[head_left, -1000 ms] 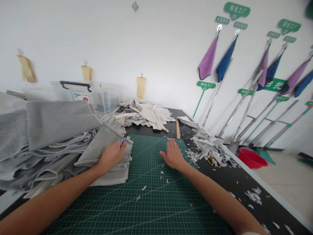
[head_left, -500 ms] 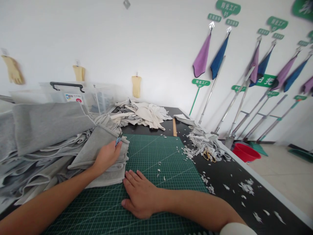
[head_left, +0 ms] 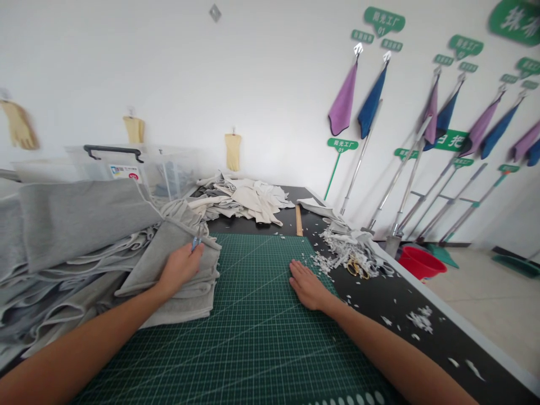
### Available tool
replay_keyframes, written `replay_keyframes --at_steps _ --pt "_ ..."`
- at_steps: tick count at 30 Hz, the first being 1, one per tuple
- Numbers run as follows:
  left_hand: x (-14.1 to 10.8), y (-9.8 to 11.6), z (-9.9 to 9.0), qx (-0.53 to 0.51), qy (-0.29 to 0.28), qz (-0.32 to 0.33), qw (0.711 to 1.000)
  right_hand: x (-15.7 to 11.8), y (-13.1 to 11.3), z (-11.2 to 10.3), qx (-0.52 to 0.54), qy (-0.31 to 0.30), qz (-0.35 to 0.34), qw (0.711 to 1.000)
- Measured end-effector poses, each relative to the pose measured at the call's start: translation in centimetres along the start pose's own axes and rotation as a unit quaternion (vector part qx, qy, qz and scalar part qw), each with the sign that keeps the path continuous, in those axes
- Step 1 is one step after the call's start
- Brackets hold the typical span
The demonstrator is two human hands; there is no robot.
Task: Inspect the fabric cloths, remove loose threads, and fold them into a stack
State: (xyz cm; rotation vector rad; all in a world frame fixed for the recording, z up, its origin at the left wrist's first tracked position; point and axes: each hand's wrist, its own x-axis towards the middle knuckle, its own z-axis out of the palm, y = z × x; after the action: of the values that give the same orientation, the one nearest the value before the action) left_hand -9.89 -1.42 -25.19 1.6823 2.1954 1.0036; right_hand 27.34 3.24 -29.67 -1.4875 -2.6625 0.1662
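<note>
White wall runs along the far side of the room, hung with purple and blue cloths (head_left: 342,101) on hooks above leaning mop poles (head_left: 396,174), and a red plastic basin (head_left: 419,262) sits on the floor beyond the table's right edge. On the black worktable (head_left: 236,225), a green cutting mat (head_left: 253,343) fills the near end, with a heap of cream fabric (head_left: 240,199) past it and a clear plastic storage box (head_left: 169,171) behind the big pile of grey fleece (head_left: 80,225) on the left.

The real change is the right hand (head_left: 307,287) — a moment ago it was pressed down at the near part of the mat, right beside the folded grey fabric (head_left: 185,298), and now it has slid away to the mat's far right edge. It lies flat and open, fingers loosely spread, holding nothing, and well apart from the fabric. That leaves the stack's edge on the mat with no hand beside it.

The left hand (head_left: 181,269) hasn't moved off the stack: it rests on top, fingers closed around small blue-handled snips (head_left: 196,243), their tips hidden against the cloth. Off to the right, gold-handled scissors (head_left: 356,269) lie in a drift of white fabric scraps (head_left: 346,244)
</note>
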Motion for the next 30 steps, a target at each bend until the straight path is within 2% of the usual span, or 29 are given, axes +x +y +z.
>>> replay_keyframes --at_steps 4,8,11,16,20,23,27,30 --pt "0.2 -0.2 0.2 -0.024 0.002 -0.013 1.000 -1.6 5.2 0.1 -0.097 0.065 0.093 0.989" --pt "0.5 -0.4 0.3 -0.029 0.009 -0.013 0.999 -2.2 7.1 -1.7 -0.144 0.156 0.104 0.972" --pt "0.5 -0.5 0.3 -0.030 0.009 -0.009 0.999 -0.2 6.3 -3.5 -0.155 0.205 0.080 0.963" --pt "0.5 -0.5 0.4 -0.028 0.010 -0.021 0.999 6.9 2.9 -4.8 -0.064 0.174 0.046 0.982" --pt "0.6 -0.5 0.5 -0.016 0.007 -0.017 1.000 12.8 -0.1 -3.5 -0.034 0.156 0.022 0.987" --pt "0.7 -0.6 0.6 -0.027 0.005 -0.021 0.999 16.1 -1.9 -2.0 -0.008 0.132 0.004 0.991" --pt "0.8 -0.9 0.9 -0.049 -0.008 -0.028 0.998 18.4 -2.9 -0.3 0.021 0.073 0.005 0.997" --pt "0.8 -1.0 0.9 -0.081 -0.009 -0.049 0.995 18.4 -2.2 0.2 0.035 0.036 0.004 0.999"
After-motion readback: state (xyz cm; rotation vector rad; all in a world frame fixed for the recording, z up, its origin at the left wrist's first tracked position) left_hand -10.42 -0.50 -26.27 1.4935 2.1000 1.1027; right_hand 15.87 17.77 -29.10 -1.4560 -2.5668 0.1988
